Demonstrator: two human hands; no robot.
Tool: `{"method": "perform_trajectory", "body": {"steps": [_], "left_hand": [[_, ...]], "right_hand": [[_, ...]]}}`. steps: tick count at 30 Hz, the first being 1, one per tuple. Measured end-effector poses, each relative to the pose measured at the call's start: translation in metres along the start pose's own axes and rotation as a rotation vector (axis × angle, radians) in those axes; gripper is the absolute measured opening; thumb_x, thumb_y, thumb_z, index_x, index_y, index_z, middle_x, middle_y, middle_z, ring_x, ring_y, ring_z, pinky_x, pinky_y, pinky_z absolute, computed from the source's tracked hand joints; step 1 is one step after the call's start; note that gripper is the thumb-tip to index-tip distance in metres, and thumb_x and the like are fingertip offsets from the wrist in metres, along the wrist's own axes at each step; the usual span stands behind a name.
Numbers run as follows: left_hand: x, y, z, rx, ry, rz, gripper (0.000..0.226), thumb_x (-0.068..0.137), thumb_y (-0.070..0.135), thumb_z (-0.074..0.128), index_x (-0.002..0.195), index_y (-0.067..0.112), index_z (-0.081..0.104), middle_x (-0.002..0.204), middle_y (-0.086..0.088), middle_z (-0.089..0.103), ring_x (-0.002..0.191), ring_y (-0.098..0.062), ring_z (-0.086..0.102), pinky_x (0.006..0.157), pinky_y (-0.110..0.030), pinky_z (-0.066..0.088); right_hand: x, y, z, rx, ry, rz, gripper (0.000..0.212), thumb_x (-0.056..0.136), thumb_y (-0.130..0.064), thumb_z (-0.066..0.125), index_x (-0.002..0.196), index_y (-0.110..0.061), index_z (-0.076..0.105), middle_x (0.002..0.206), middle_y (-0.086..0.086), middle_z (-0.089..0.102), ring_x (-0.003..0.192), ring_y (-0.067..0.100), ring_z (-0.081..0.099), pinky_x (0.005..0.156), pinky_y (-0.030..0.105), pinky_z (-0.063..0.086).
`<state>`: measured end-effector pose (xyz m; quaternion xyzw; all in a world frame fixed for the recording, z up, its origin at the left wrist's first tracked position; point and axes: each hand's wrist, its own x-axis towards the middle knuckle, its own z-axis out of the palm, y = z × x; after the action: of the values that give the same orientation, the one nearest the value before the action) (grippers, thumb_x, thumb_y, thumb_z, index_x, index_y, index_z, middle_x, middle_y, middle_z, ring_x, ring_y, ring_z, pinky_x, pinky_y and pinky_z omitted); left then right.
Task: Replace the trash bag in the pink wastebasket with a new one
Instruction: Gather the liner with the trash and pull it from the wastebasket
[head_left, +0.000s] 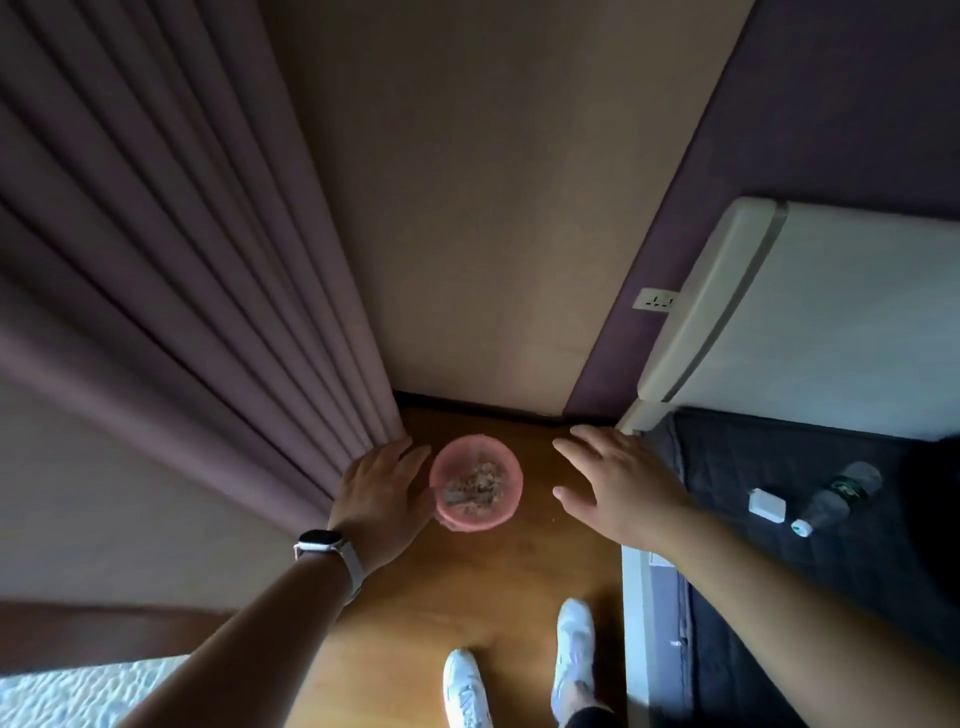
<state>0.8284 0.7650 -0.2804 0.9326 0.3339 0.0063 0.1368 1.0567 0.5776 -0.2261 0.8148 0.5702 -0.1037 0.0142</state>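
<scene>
Standing on the wooden floor (467, 587) in the corner by the curtain (208, 312), the pink wastebasket (475, 483) sits between both hands, with scraps of trash visible inside. The left hand (379, 496), watch (319, 540) on its wrist, is spread flat and empty, its fingertips overlapping the basket's left rim. The right hand (618, 488), also spread and empty, hovers apart to the basket's right, near the bed (805, 519).

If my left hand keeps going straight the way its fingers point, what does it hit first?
Most likely the pink wastebasket. The left hand is open beside its left rim, fingers aimed up and right across it. Depth is unclear, so it may pass above the rim.
</scene>
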Motion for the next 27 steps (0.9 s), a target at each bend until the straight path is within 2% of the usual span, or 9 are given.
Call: {"method": "perform_trajectory", "body": {"steps": [2,9,12,15,21,23,27], "left_hand": [[0.017,-0.002,0.010,-0.005,0.000,-0.026,0.069,0.082,0.062,0.030,0.134,0.023,0.054,0.140,-0.007,0.054,0.129,-0.029,0.048,0.106,-0.045,0.035],[0.085,-0.019,0.101,0.086,-0.004,-0.045,0.059,0.082,0.053,0.043,0.127,0.019,0.061,0.130,-0.009,0.061,0.116,-0.031,0.058,0.095,-0.044,0.046],[0.110,-0.030,0.165,0.120,0.000,-0.044,0.056,0.082,0.049,0.045,0.123,0.016,0.063,0.125,-0.013,0.063,0.111,-0.033,0.059,0.091,-0.044,0.048],[0.134,-0.048,0.237,0.137,-0.014,-0.061,0.056,0.082,0.048,0.045,0.122,0.014,0.064,0.125,-0.016,0.063,0.110,-0.035,0.061,0.090,-0.048,0.050],[0.166,-0.102,0.405,0.204,-0.119,-0.104,0.061,0.087,0.052,0.042,0.138,0.020,0.048,0.142,-0.013,0.050,0.128,-0.035,0.048,0.104,-0.050,0.039],[0.173,-0.120,0.456,0.207,-0.122,-0.143,0.062,0.087,0.053,0.038,0.138,0.020,0.049,0.142,-0.013,0.051,0.128,-0.035,0.049,0.104,-0.050,0.040],[0.179,-0.151,0.534,0.127,-0.146,-0.279,0.063,0.087,0.052,0.050,0.141,0.021,0.041,0.141,-0.009,0.050,0.127,-0.032,0.049,0.100,-0.048,0.042]], "right_hand": [[0.024,0.016,0.009,0.011,-0.020,-0.016,0.058,0.085,-0.056,0.050,0.130,-0.021,0.057,0.133,0.006,0.058,0.118,0.028,0.057,0.093,0.043,0.048],[0.126,0.070,0.106,-0.004,-0.111,-0.186,0.055,0.085,-0.060,0.048,0.130,-0.028,0.047,0.132,0.002,0.056,0.117,0.027,0.057,0.089,0.042,0.052],[0.169,0.089,0.167,0.013,-0.145,-0.210,0.058,0.088,-0.062,0.041,0.133,-0.027,0.046,0.137,0.004,0.054,0.123,0.027,0.054,0.094,0.044,0.049],[0.206,0.105,0.237,0.019,-0.139,-0.240,0.055,0.091,-0.062,0.042,0.133,-0.027,0.045,0.137,0.003,0.054,0.124,0.027,0.053,0.096,0.043,0.047],[0.276,0.135,0.386,-0.003,-0.226,-0.239,0.058,0.095,-0.060,0.039,0.146,-0.032,0.031,0.154,-0.002,0.035,0.140,0.021,0.033,0.110,0.040,0.032],[0.298,0.142,0.436,-0.006,-0.261,-0.226,0.058,0.095,-0.059,0.042,0.145,-0.033,0.030,0.153,-0.002,0.034,0.141,0.021,0.032,0.111,0.041,0.032],[0.330,0.154,0.516,0.093,-0.268,-0.137,0.054,0.093,-0.050,0.054,0.140,-0.032,0.035,0.144,-0.002,0.043,0.132,0.020,0.042,0.103,0.040,0.040]]}}
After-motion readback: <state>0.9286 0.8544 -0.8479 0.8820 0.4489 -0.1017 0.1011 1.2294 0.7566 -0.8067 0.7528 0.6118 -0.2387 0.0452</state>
